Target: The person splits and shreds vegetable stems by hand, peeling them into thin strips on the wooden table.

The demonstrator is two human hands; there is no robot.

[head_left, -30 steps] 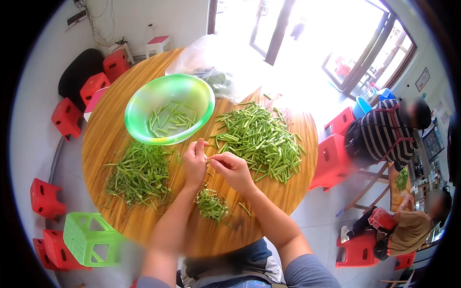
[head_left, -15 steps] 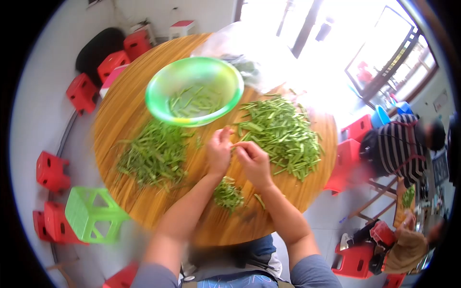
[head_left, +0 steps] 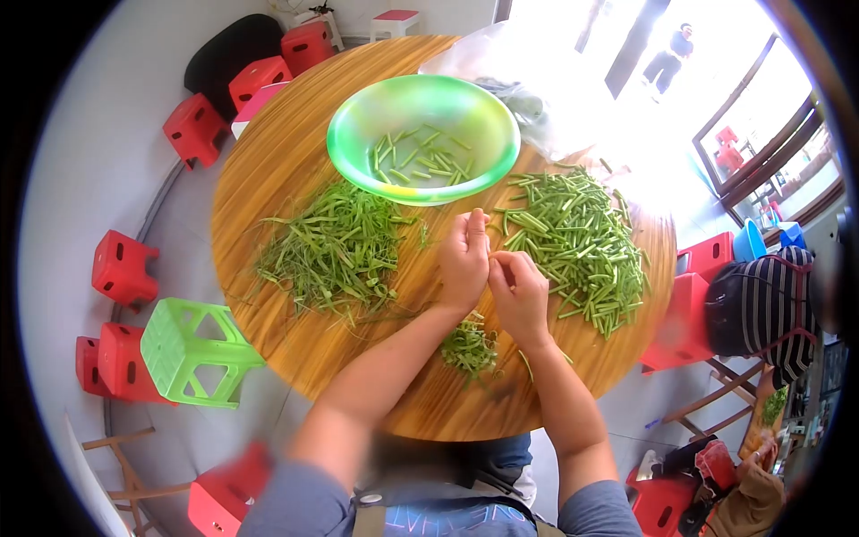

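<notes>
My left hand [head_left: 465,260] and my right hand [head_left: 520,293] meet over the middle of the round wooden table, fingers closed. Whatever is pinched between them is too small to make out. Right of them lies a wide pile of cut green stems [head_left: 586,246]. To the left is a heap of leafy green trimmings [head_left: 335,246]. A small bunch of scraps [head_left: 469,347] rests just below my wrists, with a loose stem beside it. Beyond my hands stands a green and yellow basin [head_left: 422,183] holding some cut stems.
A plastic bag [head_left: 537,98] lies at the table's far edge. Red stools [head_left: 125,268] and a green stool [head_left: 192,352] stand on the left. Two people [head_left: 774,309] are at the right, and another person [head_left: 669,59] is outside the doorway.
The view has swung left, so the table and my hands appear farther right and the basin higher. My hands stay close together with closed fingers. A person now shows in the doorway.
</notes>
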